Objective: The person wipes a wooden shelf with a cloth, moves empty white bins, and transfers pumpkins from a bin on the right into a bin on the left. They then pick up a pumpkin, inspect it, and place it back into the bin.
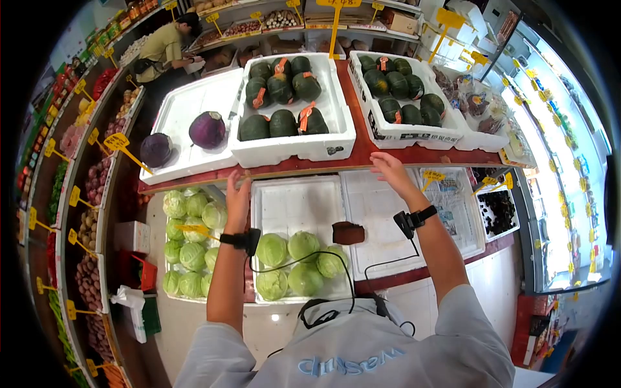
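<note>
My left hand (239,195) is raised with fingers apart at the front edge of the upper red shelf, holding nothing. Just beyond it stands a white foam box (294,150) of dark green squashes (282,124), several with orange labels. My right hand (391,172) is also open, fingers spread, near the shelf edge below a second foam box (414,137) of similar squashes (388,84). Neither hand visibly grips anything. Two purple cabbages (207,130) sit in a white tray (187,169) at the left. Both wrists wear black straps with small devices and cables.
Green cabbages (193,256) fill a lower tray at the left; several more (304,278) lie in the middle tray. A brown piece (348,233) lies between lower trays. Yellow price signs (118,142) stick up. Another person (162,48) bends at the back left. A lit display cooler (556,161) stands right.
</note>
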A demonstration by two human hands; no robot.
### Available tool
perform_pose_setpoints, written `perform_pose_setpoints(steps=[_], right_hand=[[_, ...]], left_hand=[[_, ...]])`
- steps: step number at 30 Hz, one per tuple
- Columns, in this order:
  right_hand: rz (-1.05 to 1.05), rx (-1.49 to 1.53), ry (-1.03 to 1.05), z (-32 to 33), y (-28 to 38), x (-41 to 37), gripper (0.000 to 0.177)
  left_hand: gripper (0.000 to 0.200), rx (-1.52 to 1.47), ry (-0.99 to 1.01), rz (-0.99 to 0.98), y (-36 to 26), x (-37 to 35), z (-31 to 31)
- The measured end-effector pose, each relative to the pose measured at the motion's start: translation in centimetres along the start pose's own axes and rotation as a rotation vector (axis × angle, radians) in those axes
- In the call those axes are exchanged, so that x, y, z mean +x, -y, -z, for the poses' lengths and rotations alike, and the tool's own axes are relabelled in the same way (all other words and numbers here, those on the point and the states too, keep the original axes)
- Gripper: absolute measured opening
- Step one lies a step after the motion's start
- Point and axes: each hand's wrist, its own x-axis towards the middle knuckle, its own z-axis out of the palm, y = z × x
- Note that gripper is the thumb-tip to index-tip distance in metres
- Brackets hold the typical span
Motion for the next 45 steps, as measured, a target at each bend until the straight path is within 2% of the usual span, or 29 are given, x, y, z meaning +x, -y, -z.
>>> perform_pose_setpoints(steps=[1, 2, 4, 5, 7, 8, 9, 10, 11, 12, 13, 15, 16, 18, 19, 21, 22, 23, 25, 29, 30, 31, 33, 37, 39, 41, 45], right_hand=[[0.010, 0.003, -0.003, -0.4, 0.9, 0.1, 0.041], [0.085, -0.046, 0.024, -0.7, 1.5, 0.2, 0.039], [0.158, -0.099, 0.050, -1.6, 1.8, 0.6, 0.038], [0.205, -0.080, 0.063, -2.2, 2.1, 0.9, 0.037], [0.256, -0.064, 0.078, -3.0, 2.9, 1.7, 0.037], [0.280, -0.152, 0.105, -3.4, 4.7, 1.3, 0.038], [0.303, -0.238, 0.132, -4.0, 6.2, 1.2, 0.039], [0.302, -0.233, 0.131, -4.5, 7.1, 1.6, 0.039], [0.490, -0.450, 0.146, -5.0, 8.0, 2.5, 0.044], [0.679, -0.667, 0.159, -5.5, 8.8, 3.6, 0.048], [0.681, -0.662, 0.156, -6.2, 9.4, 4.8, 0.048], [0.833, -0.701, 0.184, -7.5, 10.0, 7.7, 0.062], [0.832, -0.697, 0.182, -8.2, 10.2, 9.2, 0.062], [0.631, -0.637, 0.316, -9.2, 10.4, 12.0, 0.079], [0.632, -0.635, 0.313, -9.7, 10.3, 13.0, 0.079], [0.428, -0.756, 0.358, -10.7, 9.7, 14.7, 0.093], [0.406, -0.761, 0.303, -11.1, 8.9, 15.6, 0.094], [0.407, -0.757, 0.297, -11.1, 9.3, 15.8, 0.094], [0.265, -0.676, 0.368, -11.0, 10.0, 15.7, 0.092], [0.345, -0.538, 0.246, -10.3, 9.3, 15.6, 0.074], [0.365, -0.526, 0.206, -10.0, 9.3, 15.5, 0.070], [0.364, -0.526, 0.207, -9.6, 9.2, 15.3, 0.070], [0.809, -0.478, 0.042, -8.4, 9.9, 12.9, 0.068], [0.641, -0.052, 0.101, -5.8, 11.6, 4.2, 0.073], [0.669, 0.132, 0.160, -4.7, 10.1, 1.1, 0.076], [0.588, 0.276, 0.250, -3.9, 8.9, -2.5, 0.080], [0.598, 0.073, 0.221, -2.8, 7.6, -8.9, 0.080]], left_hand=[[0.044, 0.067, -0.035, -0.131, -0.8, 1.1, -0.4], [0.044, 0.068, -0.033, -0.137, -0.7, 2.7, -0.3], [0.048, 0.416, -0.123, -0.430, 0.5, 5.5, 0.7], [0.048, 0.411, -0.122, -0.432, 0.3, 5.7, 1.1], [0.048, 0.842, -0.214, -0.608, -0.1, 5.9, 1.8], [0.049, 0.976, -0.174, -0.567, -0.7, 5.2, 2.2], [0.049, 0.978, -0.175, -0.569, -0.6, 4.9, 2.5], [0.048, 1.125, -0.142, -0.633, -0.5, 4.6, 2.7], [0.047, 1.272, -0.107, -0.695, -0.4, 4.2, 2.9], [0.047, 1.277, -0.106, -0.695, -0.7, 3.7, 3.0], [0.045, 1.288, -0.033, -0.728, -1.1, 3.5, 3.0], [0.042, 1.299, 0.043, -0.765, -1.1, 2.9, 3.1], [0.037, 1.200, 0.106, -0.745, -0.6, 2.3, 3.3], [0.032, 1.018, 0.203, -0.666, 0.9, 0.5, 3.5], [0.031, 0.936, 0.236, -0.609, 1.9, -1.0, 3.5], [0.031, 0.730, 0.258, -0.549, 3.4, -5.1, 3.5], [0.031, 0.732, 0.262, -0.554, 4.1, -7.1, 3.7], [0.029, 0.683, 0.319, -0.350, 5.0, -9.3, 4.2], [0.026, 0.564, 0.414, 0.069, 7.0, -13.5, 5.3], [0.023, 0.457, 0.321, 0.140, 10.7, -20.2, 8.1], [0.023, 0.416, 0.290, 0.231, 10.4, -21.3, 8.4], [0.023, 0.416, 0.290, 0.232, 11.3, -22.2, 8.9], [0.022, 0.322, 0.235, 0.267, 12.9, -23.1, 10.1], [0.025, 0.187, 0.201, 0.320, 11.0, -22.4, 7.9], [0.030, 0.063, 0.203, 0.405, 7.3, -21.1, 5.1], [0.040, -0.051, 0.254, 0.405, 2.8, -19.7, 1.5], [0.069, -0.391, 0.471, 0.158, -5.0, -19.0, -6.5]])
